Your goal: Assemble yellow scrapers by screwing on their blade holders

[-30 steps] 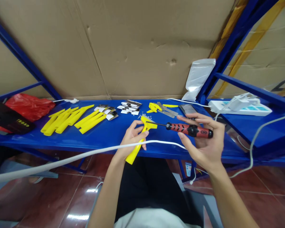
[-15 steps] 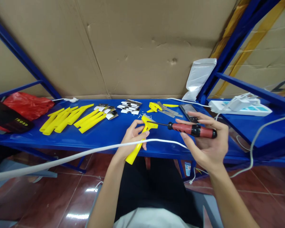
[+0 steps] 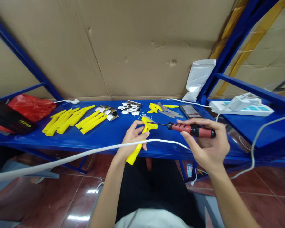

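Blue tabletop (image 3: 109, 136) backs the screwdriver (image 3: 181, 127), tip indistinct against the yellow scraper (image 3: 146, 126).

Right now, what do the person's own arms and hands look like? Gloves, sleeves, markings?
Left hand and right hand are ungloved; no rings, watch or markings visible. Forearms are bare as far as the frame shows, no sleeves in view. A white cable crosses in front of the left hand. Also worn: a pale top.
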Tool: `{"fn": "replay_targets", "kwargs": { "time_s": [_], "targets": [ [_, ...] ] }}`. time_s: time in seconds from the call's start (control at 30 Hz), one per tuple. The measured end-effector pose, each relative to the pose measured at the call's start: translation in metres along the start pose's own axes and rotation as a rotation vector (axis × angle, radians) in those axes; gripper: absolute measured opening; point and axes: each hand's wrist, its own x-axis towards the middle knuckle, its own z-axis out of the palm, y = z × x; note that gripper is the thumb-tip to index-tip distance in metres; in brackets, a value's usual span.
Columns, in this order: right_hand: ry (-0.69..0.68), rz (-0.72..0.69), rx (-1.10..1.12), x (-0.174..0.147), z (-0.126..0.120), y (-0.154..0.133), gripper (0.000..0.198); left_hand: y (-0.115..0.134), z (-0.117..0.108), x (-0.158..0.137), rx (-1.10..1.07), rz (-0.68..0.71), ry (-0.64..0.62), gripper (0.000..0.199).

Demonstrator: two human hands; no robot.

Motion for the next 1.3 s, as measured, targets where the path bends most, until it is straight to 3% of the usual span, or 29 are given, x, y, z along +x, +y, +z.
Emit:
{"fn": "replay_targets", "kwargs": {
  "time_s": [0.13,0.2,0.27,0.4,0.63,0.7,0.87,1.17,1.3],
  "targets": [
    [0.129,0.069,-0.196,-0.002,0.003,0.002,0.036,-0.001,0.0,0.0,0.006,0.015,-0.005,0.053],
    [0.143,0.161,-0.139,-0.002,0.005,0.006,0.035,-0.001,0.0,0.0,0.014,0.006,0.006,0.053],
    [0.064,0.208,0.022,-0.002,0.005,0.009,0.042,-0.001,0.0,0.0,0.012,0.003,0.024,0.054],
    [-0.05,0.172,0.156,-0.001,0.004,0.007,0.058,-0.001,-0.001,0.0,0.004,0.001,0.039,0.052],
    [0.13,0.105,-0.152,-0.001,0.007,0.0,0.031,0.001,0.001,-0.001,0.011,-0.011,0.039,0.053],
    [0.116,0.142,-0.088,-0.001,0.006,0.003,0.031,0.001,0.001,-0.001,0.015,-0.009,0.038,0.054],
    [-0.071,0.162,0.174,-0.001,0.001,0.007,0.05,0.0,0.0,0.0,-0.001,0.004,0.044,0.056],
    [0.027,0.172,-0.195,-0.004,-0.005,0.002,0.036,0.0,0.001,0.001,-0.008,0.006,0.055,0.057],
    [-0.051,0.168,0.021,-0.001,-0.004,0.003,0.047,-0.002,-0.001,0.001,0.0,0.009,0.046,0.055]
  ]
}}
